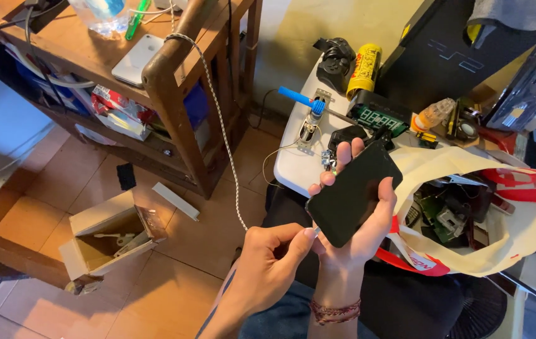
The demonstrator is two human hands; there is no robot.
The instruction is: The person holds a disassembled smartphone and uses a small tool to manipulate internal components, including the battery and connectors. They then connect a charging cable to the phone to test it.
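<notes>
Both of our hands are working close to our lap, so we are starting there. Our right hand (359,213), with a braided band at the wrist, is holding a black phone (354,191) upright and tilted, dark screen toward us; the thumb is pressing along its right edge and the fingers (341,152) are wrapping behind its left edge, so the grip is closed firmly around the body. Our left hand (268,263) is pinching shut, thumb and forefinger meeting on the plug end of a braided white cable (221,119), right at the lower corner of the phone. We cannot tell whether the plug is touching the port.

Just beside the phone, to the right, a cream cloth bag (519,232) with red straps is lying open, with circuit boards and metal parts inside it. Down to the left, on the tiled floor (42,220), an open cardboard box (101,242) is sitting with small pieces in it.

Farther out, the cable is rising to loop over the post of a wooden shelf (167,81), where a white phone (137,59) is lying. Beyond our fingers, a white table (293,169) is carrying a blue-handled tool (301,100), a green digit display (377,116), a yellow canister (364,69) and a black console (450,50) standing at the back.
</notes>
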